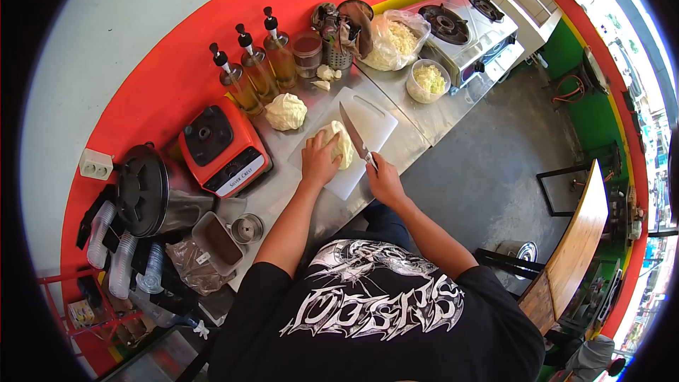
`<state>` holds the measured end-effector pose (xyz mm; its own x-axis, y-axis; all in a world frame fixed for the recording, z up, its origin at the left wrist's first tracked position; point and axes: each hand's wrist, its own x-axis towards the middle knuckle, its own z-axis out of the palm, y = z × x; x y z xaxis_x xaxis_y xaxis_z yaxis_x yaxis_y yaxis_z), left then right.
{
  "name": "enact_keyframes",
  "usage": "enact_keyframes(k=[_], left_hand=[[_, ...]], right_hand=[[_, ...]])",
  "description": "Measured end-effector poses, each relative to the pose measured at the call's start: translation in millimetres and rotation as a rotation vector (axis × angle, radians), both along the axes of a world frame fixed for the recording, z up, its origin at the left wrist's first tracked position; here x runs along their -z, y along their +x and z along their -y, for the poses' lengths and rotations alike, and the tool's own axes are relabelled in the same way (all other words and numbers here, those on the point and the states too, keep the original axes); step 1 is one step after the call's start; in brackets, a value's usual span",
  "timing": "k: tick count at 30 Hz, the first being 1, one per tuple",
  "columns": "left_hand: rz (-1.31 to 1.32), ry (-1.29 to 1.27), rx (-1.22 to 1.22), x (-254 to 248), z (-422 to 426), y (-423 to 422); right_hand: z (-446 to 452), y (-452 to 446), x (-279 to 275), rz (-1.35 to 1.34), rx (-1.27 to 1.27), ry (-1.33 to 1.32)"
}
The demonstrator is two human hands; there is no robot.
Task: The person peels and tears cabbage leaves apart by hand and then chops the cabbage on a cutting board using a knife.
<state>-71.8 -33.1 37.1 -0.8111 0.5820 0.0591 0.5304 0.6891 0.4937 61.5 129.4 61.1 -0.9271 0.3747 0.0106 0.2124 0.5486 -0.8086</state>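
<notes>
- Your left hand [322,158] partly hides the cabbage [344,145] and the cutting board's [371,122] near edge.
- Your right hand [385,179] partly covers the knife handle [370,160].
- Your shirt [403,339] is cut off below.

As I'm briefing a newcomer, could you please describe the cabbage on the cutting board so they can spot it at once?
On the steel counter, find the white cutting board. The pale cabbage is on it, under the person's left hand. Only this one is held; the other cabbage, beside the red blender base, lies untouched.
</notes>
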Motion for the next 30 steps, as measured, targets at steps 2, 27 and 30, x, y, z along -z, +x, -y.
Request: enact_keyframes(k=[2,27,30], left_hand=[[0.04,-0.015,-0.049,-4,-4,1],[-0.074,0.198,-0.166,11,-4,19],[-0.16,0.114,-0.163,14,0,27]], right_hand=[[7,2,1,-0.057,-0.047,0.128],[51,11,10,0.395,-0.223,0.55],[52,19,20,0.392,-0.23,0.659]])
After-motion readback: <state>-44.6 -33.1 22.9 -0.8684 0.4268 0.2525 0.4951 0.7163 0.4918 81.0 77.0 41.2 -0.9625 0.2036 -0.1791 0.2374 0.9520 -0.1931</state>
